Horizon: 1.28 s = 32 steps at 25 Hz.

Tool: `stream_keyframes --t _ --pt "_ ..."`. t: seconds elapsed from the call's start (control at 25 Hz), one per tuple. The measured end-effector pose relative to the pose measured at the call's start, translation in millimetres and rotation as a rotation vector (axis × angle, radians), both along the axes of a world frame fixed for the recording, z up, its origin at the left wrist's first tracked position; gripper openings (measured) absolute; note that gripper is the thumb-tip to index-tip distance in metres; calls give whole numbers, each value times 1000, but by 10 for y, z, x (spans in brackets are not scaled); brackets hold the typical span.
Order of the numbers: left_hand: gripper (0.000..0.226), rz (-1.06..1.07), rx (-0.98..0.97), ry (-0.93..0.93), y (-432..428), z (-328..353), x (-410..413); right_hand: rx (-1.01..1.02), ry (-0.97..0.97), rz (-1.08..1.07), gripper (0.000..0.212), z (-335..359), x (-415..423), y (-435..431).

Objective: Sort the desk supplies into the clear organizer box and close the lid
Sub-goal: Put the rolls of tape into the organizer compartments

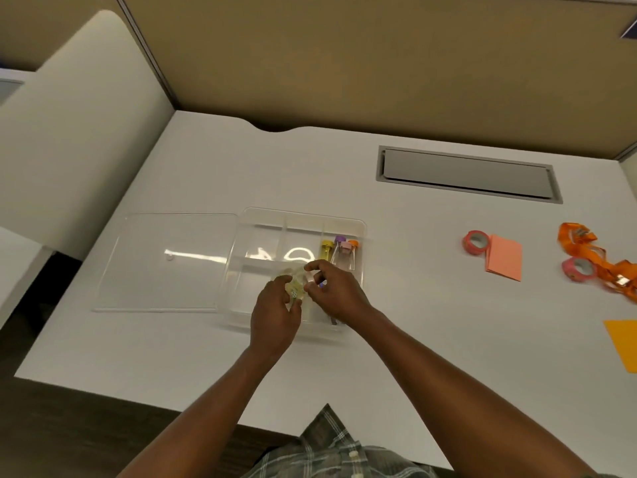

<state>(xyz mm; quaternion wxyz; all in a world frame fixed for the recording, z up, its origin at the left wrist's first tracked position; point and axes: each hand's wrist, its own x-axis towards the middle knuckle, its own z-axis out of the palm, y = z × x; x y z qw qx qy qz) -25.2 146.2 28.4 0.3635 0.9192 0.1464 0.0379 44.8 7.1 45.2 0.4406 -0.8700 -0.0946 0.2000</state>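
Observation:
The clear organizer box (358,225) stands open at the desk's middle, its clear lid (165,263) lying flat to its left. Three highlighters with yellow, purple and orange caps (339,251) lie in the box's right compartment. Over the box's front part, my left hand (275,315) and my right hand (336,291) meet on a small pale, see-through item (295,288); it is too blurred to name. Two pink tape rolls (476,242) (577,269), a pink sticky pad (505,257), orange clips or ribbon (596,260) and an orange pad (625,343) lie on the desk at the right.
A grey cable hatch (465,174) is set into the white desk (193,357) behind the supplies. Tan partition walls (344,56) close the back and a white panel (79,132) the left. The desk's front edge is near my body.

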Motion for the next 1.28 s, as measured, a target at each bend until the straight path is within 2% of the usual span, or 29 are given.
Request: stream_keyframes --t 0.28,0.48,0.64,0.8,1.0,1.12,1.28 --pt "41 -7 9 55 76 -109 6 -111 -20 87 39 -130 -73 152" --pt "41 -26 4 1 -18 -56 67 -112 -57 93 41 -138 -81 58" --pt "40 -72 19 -72 -285 16 166 -83 -96 12 33 -72 -45 -254" --pt "38 -202 52 -118 -867 58 366 -98 -96 -138 28 -20 -12 -911" --pt "42 -473 114 -69 -1897 -14 625 -164 -54 -334 23 -8 -18 -2082" --pt "49 -658 246 4 -2500 -161 782 -211 -31 -423 24 -62 -45 -2768" --pt "71 -848 450 68 -3177 -459 957 -314 -49 -480 29 -160 -69 -3664"
